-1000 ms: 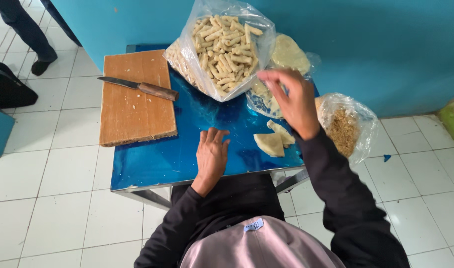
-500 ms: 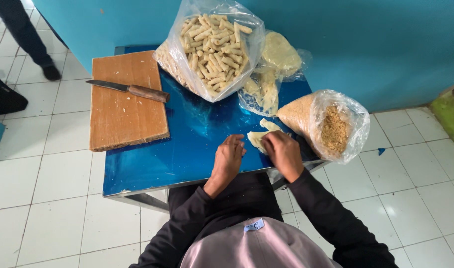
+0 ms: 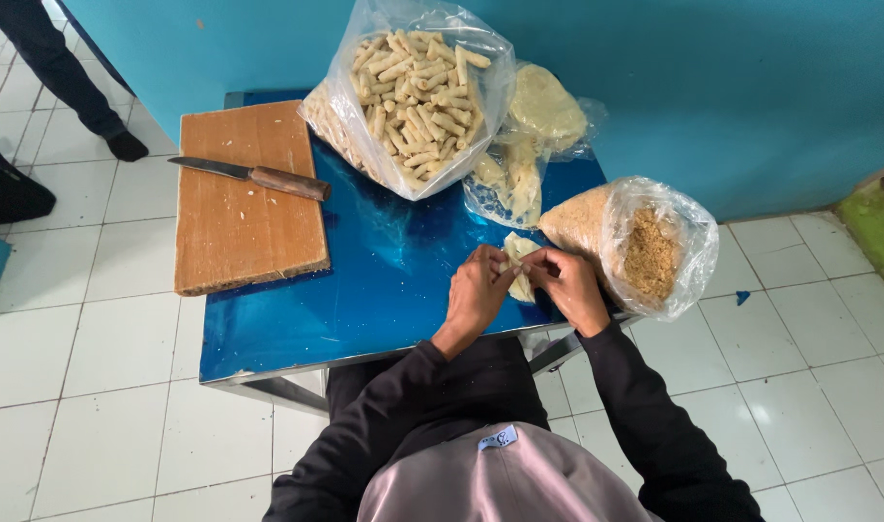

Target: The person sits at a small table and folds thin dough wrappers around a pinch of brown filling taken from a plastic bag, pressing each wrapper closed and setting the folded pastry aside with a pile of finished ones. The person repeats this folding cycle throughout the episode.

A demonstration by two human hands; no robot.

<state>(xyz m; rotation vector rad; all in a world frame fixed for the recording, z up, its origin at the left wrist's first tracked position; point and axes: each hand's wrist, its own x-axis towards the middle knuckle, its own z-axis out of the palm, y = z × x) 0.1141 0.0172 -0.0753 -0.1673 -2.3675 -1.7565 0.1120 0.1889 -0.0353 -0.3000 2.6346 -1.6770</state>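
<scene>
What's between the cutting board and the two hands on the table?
Head view: only bare blue tabletop lies between the wooden cutting board and the left hand; right hand sits just beyond.

Your right hand [image 3: 569, 288] is no longer up by the clear bags at the back — it is now down at the near edge of the blue table [image 3: 364, 290], fingers on the pale dough sheet [image 3: 519, 263]. Your left hand [image 3: 478, 292], flat on the table a second ago, now meets it — both pinch the sheet from either side, fingertips nearly touching.
</scene>
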